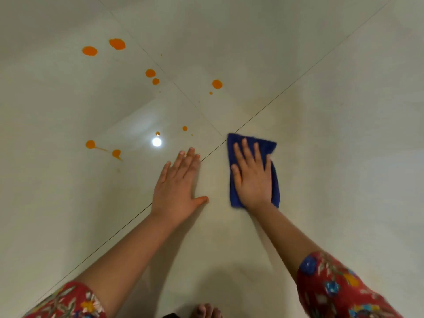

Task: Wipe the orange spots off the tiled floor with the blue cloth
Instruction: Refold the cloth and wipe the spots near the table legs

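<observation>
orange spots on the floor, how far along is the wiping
Done: nothing evident. In hand: the right hand presses the blue cloth on a tile without spots, the left hand rests flat on the tiled floor. Left: the orange spots, all ahead and left of the cloth.

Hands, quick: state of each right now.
Left hand: open, palm flat on the tiled floor, holding nothing.
Right hand: open, straight fingers pressing the blue cloth onto the floor.

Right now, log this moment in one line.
left hand: flat on tiled floor | right hand: pressing blue cloth | orange spots: unwiped
</observation>
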`<state>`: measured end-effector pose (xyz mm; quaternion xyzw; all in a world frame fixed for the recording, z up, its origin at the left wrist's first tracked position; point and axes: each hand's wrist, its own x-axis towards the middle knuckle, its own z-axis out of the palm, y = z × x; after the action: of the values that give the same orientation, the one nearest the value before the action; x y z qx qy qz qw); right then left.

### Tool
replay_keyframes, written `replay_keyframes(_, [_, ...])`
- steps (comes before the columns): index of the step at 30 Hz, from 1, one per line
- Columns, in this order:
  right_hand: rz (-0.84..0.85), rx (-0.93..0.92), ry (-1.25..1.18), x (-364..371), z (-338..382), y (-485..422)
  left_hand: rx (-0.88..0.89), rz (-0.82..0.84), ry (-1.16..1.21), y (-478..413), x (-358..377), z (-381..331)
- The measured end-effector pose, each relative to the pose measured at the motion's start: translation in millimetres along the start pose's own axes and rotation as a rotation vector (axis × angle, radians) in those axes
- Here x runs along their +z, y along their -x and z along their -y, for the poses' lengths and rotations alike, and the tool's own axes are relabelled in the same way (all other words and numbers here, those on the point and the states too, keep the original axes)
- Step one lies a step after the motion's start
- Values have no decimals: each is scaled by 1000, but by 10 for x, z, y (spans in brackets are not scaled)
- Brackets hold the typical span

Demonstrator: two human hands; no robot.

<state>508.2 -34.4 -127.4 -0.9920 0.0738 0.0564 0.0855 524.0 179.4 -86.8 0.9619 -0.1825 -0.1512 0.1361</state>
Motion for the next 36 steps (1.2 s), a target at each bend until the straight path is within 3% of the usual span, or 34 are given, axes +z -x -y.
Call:
replay_keyframes(3, [37,-42,-23,15,-143,489,-121,-8,20,217,-10,297])
replay_keyframes(7, [-34,298,-23,-71,-333,-79,-259,-16,19,406,-8,528])
replay_keyframes(9, [-48,356,-66,-84,-97,-488,-272,-19,20,437,13,516])
replay_keyframes(13, [5,34,-34,48,532,-256,-264,-17,-4,476,9,503])
replay_keyframes(16, [69,-89,-48,89,447,449,-260,-7,-23,478,4,510])
replay_keyframes(20, [17,153,12,6,-93,253,-267,2,-44,461,1,499])
replay_keyframes(23, [10,312,-13,-81,-53,-337,-273,11,-27,456,-18,485])
replay_keyframes(25, [17,285,-40,-73,203,-571,-272,17,-15,450,-28,481])
replay_keyframes(27, [27,149,-26,-15,476,-535,-278,18,-14,448,-31,486])
replay_keyframes(31, [73,-129,-16,81,483,280,-269,12,-28,453,-14,503])
replay_keyframes(33, [49,-87,-23,67,199,412,-272,-3,-36,461,6,511])
replay_keyframes(36, [-20,154,-6,-2,-59,-56,-269,-8,-26,457,18,519])
